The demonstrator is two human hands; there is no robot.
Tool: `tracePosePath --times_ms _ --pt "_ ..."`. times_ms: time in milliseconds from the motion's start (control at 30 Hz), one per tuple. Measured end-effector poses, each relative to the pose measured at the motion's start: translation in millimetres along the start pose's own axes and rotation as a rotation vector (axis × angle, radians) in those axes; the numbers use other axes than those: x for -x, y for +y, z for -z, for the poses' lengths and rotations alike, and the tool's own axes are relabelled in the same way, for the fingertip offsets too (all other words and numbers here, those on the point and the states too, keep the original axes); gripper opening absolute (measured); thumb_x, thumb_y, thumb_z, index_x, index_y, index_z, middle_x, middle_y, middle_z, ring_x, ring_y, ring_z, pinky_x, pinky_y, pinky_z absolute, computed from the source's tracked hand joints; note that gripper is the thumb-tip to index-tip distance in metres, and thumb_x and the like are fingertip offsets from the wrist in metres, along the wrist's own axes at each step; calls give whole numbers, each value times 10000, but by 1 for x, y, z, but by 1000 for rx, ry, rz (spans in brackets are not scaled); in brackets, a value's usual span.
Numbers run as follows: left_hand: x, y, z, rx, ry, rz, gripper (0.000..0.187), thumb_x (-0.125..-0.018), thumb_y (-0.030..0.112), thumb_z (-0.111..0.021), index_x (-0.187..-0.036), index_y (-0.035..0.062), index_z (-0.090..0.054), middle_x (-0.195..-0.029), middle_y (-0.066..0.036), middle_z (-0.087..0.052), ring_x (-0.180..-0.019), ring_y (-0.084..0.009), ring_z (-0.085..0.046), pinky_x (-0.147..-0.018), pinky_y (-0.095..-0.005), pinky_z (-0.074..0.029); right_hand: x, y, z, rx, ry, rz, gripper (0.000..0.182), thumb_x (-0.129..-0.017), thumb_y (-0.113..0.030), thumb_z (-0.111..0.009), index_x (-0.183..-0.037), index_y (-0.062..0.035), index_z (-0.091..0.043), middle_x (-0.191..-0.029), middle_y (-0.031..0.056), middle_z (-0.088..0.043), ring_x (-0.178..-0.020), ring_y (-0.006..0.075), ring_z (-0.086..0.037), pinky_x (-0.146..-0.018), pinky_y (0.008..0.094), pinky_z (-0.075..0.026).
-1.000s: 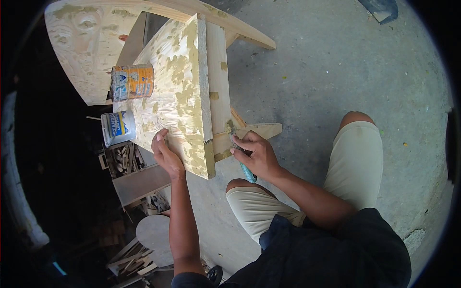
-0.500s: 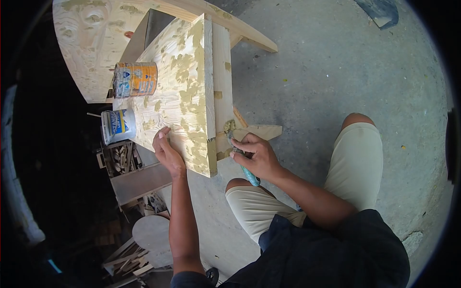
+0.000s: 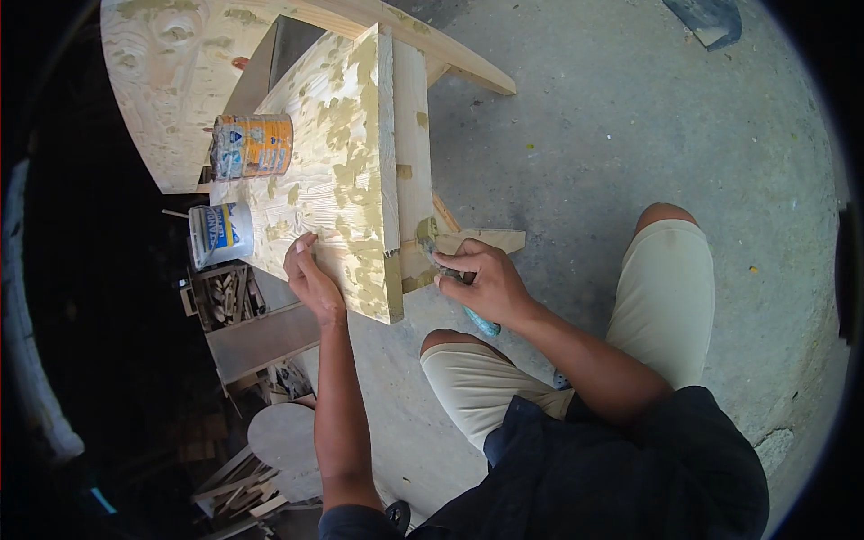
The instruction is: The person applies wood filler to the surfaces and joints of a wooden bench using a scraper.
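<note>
My right hand (image 3: 486, 281) grips a putty knife (image 3: 483, 321) with a teal handle. Its tip, smeared with olive-brown putty (image 3: 426, 229), is against or close to the side rail (image 3: 412, 157) under the bench top; contact is hard to make out. My left hand (image 3: 313, 281) lies on the near end of the pale wooden top (image 3: 310, 193), fingers stretched out and holding nothing. Patches of putty cover the top and its edge. A paint-stained orange can (image 3: 252, 147) and a white tub with a blue label (image 3: 220, 232) stand beyond my left hand.
A large curved wooden panel (image 3: 162, 81) rises at the far end, with a wooden leg (image 3: 486, 74) to the right. Wood offcuts (image 3: 229, 295) and a round grey disc (image 3: 286, 441) are on the left. A dark object (image 3: 706, 20) rests on the concrete floor (image 3: 558, 162).
The putty knife has tilted slightly and its tip has moved up a little toward the rail, its clump of putty now looking flatter. My left hand stays on the board.
</note>
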State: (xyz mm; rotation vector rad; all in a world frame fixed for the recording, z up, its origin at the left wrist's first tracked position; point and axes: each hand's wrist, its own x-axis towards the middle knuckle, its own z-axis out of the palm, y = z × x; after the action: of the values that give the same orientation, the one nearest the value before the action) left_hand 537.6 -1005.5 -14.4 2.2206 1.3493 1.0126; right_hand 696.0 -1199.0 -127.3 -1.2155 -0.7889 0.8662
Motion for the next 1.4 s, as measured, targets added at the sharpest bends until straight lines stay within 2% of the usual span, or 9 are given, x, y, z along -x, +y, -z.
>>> tracePosePath --times_ms 133,200,367,533,667,833,1033,1233,1400 --pt "-1 1 -1 -24 -3 -12 404 -1030 288 -444 -974 -36 -677 -1086 -109 -636 -1083 -213 -514 -986 -348 -365 -8 -13 15 1 -25 -78 370 -796 -156 -743 -1156 -82 -709 -821 80 -606 -683 153 -575 -608 292 -470" --pt "1 3 -1 -88 14 -46 384 -1027 269 -423 -1007 -20 -674 -1023 -67 -653 -977 -160 -537 -927 -313 -391 -8 -11 1 -51 36 86 365 -799 -203 -719 -1148 -95 -713 -854 105 -594 -736 247 -597 -684 354 -484" --pt "0 -1 1 -44 -3 -38 389 -1029 274 -433 -996 -29 -675 -1049 -88 -645 -1021 -184 -528 -950 -324 -383 0 -18 14 115 -145 -9 367 -807 -194 -709 -1171 -146 -707 -866 101 -595 -765 250 -616 -712 365 -500" --pt "0 -1 1 -8 -8 10 393 -1029 284 -448 -980 -29 -680 -1080 -104 -638 -1075 -206 -518 -977 -337 -373 -2 -3 2 115 9 189 384 -791 -141 -712 -1173 -184 -715 -935 72 -584 -782 182 -601 -680 320 -510" --pt "1 2 1 -46 -4 -22 397 -1026 298 -457 -981 -26 -681 -1079 -104 -639 -1084 -211 -512 -980 -337 -370 -3 -5 23 292 -117 56 331 -806 -145 -690 -1130 -201 -732 -973 71 -571 -804 222 -619 -721 353 -518" --pt "1 -3 0 -27 0 -21 395 -1023 300 -462 -980 -27 -680 -1077 -105 -640 -1086 -220 -510 -984 -341 -366 -11 -2 15 287 79 255 329 -794 -127 -694 -1109 -210 -743 -955 70 -568 -864 228 -609 -720 368 -519" --pt "0 3 -1 -50 9 -34 389 -1021 288 -463 -978 -32 -681 -1072 -108 -645 -1086 -218 -510 -981 -341 -367 -8 35 36 467 -12 32 352 -781 -88 -682 -1112 -191 -740 -964 87 -565 -909 242 -593 -763 373 -516" --pt "2 -2 1 -18 11 -5 387 -1021 286 -467 -977 -35 -680 -1072 -107 -642 -1078 -218 -514 -971 -340 -377 -20 18 26 346 116 212 329 -768 -97 -694 -1083 -177 -749 -931 91 -566 -909 255 -587 -784 391 -512" --pt "1 0 0 -26 13 -5 395 -1024 289 -463 -980 -37 -681 -1073 -110 -641 -1082 -214 -510 -971 -338 -380 -7 54 38 474 90 65 341 -768 -99 -698 -1097 -180 -743 -940 94 -562 -908 259 -585 -781 387 -508"
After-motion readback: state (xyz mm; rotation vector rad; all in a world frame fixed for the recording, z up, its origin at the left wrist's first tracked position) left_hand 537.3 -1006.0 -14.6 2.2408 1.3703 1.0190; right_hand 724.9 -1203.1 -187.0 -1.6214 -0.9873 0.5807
